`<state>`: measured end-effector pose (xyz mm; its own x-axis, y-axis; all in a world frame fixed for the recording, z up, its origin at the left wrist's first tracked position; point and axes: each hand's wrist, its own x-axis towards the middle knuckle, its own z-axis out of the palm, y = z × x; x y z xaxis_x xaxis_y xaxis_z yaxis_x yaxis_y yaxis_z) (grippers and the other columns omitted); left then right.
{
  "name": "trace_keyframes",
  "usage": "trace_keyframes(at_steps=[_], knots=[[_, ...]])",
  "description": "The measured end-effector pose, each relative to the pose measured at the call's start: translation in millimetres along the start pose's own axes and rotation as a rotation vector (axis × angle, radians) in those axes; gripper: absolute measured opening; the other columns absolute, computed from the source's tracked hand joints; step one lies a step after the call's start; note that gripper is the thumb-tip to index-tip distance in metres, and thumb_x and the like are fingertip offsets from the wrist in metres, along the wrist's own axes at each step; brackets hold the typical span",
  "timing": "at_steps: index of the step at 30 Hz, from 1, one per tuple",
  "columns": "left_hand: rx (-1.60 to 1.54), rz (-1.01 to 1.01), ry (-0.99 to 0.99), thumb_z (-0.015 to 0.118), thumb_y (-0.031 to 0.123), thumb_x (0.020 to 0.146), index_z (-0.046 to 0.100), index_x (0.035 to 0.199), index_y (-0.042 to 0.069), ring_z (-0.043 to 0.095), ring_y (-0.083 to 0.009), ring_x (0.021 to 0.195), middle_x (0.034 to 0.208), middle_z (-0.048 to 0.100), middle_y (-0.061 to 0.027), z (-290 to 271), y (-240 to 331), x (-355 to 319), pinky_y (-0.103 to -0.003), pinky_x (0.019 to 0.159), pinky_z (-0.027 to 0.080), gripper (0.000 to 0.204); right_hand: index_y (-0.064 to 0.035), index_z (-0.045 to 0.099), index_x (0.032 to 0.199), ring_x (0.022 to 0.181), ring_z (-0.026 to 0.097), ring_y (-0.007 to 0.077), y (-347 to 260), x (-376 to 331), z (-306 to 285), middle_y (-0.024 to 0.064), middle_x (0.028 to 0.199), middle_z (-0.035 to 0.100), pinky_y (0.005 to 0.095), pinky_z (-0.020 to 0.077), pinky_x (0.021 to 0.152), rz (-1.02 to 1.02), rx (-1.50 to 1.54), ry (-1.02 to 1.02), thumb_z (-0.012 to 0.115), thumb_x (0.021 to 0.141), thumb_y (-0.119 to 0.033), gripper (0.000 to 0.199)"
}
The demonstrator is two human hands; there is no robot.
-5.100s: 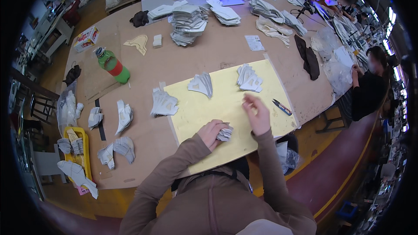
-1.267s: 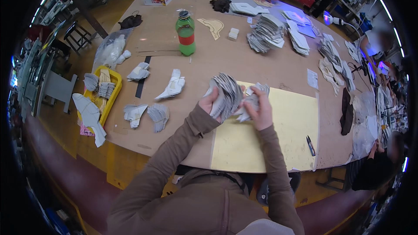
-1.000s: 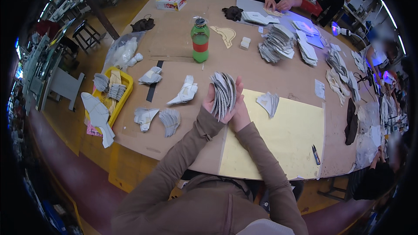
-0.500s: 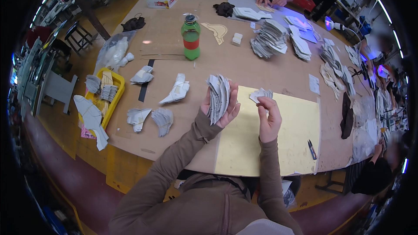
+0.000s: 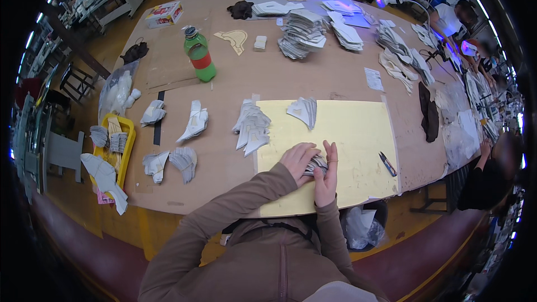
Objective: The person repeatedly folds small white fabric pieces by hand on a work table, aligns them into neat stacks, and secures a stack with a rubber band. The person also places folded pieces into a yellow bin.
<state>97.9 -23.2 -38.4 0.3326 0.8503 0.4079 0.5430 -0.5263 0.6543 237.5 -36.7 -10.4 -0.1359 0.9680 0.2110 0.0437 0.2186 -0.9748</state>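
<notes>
The left hand's fingers (image 5: 309, 149) lie close together, curled over the far left side of a small stack (image 5: 316, 164); the left hand (image 5: 294, 162) hides its thumb, so I cannot tell whether it pinches. The right hand (image 5: 325, 182) stands along the stack's right side, its fingers stretched out and its thumb apart from them. The stack sits between the hands, above the near half of the yellow sheet (image 5: 358, 140) on the desk (image 5: 224, 190). At the sheet's far edge lies a grey bundle (image 5: 304, 113); a fanned pile (image 5: 251, 127) overlaps its left edge. Snips (image 5: 387, 164) lie near its right edge. A green bottle (image 5: 199, 56) stands beyond, well apart from the hands, and a yellow basket (image 5: 130, 148) is at the left.
</notes>
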Motion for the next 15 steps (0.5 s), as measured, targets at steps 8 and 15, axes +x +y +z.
trace_keyframes(at_steps=[8, 15], knots=[[-0.108, -0.214, 0.079, 0.079, 0.026, 0.066, 0.039, 0.13, 0.003, 0.048, -0.0378, 0.115, 0.122, 0.05, -0.018, -2, -5, -1, -0.046, 0.097, 0.039, 0.08, -0.0005, 0.008, 0.151, 0.131, 0.039, 0.0228, -11, 10, 5, 0.0188, 0.144, 0.038, 0.0326, 0.0269, 0.11, 0.077, 0.288, -0.077, 0.038, 0.098, -0.018, 0.063], [0.034, -0.036, -0.014, 0.078, 0.023, 0.066, 0.041, 0.128, 0.004, 0.049, -0.0379, 0.114, 0.117, 0.051, -0.0169, -3, -3, -2, -0.052, 0.106, 0.031, 0.075, 0.0045, 0.052, 0.125, 0.109, 0.056, 0.0209, -12, 81, -11, 0.0136, 0.117, 0.059, 0.0337, 0.0423, 0.096, -0.063, -0.168, 0.118, 0.059, 0.091, -0.012, 0.039]])
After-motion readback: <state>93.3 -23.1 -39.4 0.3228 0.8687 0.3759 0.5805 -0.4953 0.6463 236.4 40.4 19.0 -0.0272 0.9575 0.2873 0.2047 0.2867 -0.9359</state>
